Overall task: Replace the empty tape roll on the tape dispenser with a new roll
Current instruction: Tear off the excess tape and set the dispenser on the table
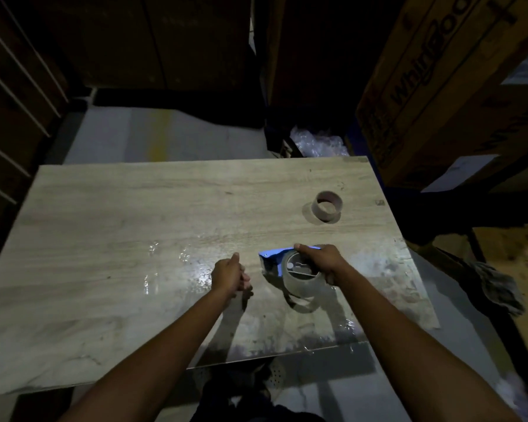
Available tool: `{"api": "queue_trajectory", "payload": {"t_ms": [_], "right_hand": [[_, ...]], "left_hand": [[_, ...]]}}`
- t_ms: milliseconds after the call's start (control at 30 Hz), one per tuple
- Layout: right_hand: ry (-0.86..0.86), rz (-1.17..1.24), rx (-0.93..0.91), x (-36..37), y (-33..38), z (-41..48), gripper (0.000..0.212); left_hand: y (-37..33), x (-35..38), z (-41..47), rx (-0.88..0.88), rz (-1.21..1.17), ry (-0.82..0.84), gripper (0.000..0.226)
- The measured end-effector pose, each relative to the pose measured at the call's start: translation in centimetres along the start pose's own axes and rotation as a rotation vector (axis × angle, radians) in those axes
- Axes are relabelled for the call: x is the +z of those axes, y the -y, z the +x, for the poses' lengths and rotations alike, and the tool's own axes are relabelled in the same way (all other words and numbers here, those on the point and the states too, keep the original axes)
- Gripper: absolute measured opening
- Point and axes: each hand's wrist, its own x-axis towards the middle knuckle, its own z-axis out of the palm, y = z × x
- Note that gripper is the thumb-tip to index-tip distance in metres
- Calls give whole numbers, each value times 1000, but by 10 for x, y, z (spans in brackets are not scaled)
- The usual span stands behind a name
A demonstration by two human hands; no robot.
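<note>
A blue tape dispenser (270, 259) rests on the wooden table (134, 239), right of centre near the front. A full roll of clear tape (299, 283) sits on its hub. My right hand (320, 259) grips the dispenser from above, over the roll's far side. My left hand (230, 275) hovers just left of the dispenser, fingers curled together, thumb up; whether a tape end is pinched in it I cannot tell. The empty brown cardboard core (328, 206) stands apart on the table at the back right.
A large printed cardboard box (445, 86) rises beyond the table's right corner, with bubble wrap (317, 143) on the floor beside it. A mop head (497, 287) lies right of the table. Dark shelving (13, 117) lines the left side. Glossy tape patches (192, 266) shine on the tabletop.
</note>
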Motion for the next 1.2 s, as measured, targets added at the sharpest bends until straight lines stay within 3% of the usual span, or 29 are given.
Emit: {"api": "queue_trajectory", "payload": {"t_ms": [133, 367, 567, 700, 934, 1200], "right_hand": [[-129, 206, 44, 38, 3, -8, 33], [-275, 362, 80, 91, -11, 11, 64], [-368, 529, 124, 134, 7, -18, 63], [-466, 526, 132, 160, 19, -32, 41], [-487, 561, 83, 187, 21, -38, 35], [-402, 498, 18, 180, 7, -22, 30]], "left_hand": [[-3, -14, -14, -51, -154, 32, 44], [-28, -36, -32, 35, -171, 109, 35], [-34, -56, -23, 196, 6, 131, 44], [-38, -65, -16, 215, 31, 165, 40], [-42, -77, 6, 261, 97, 127, 16], [-37, -75, 29, 302, 152, 64, 12]]}}
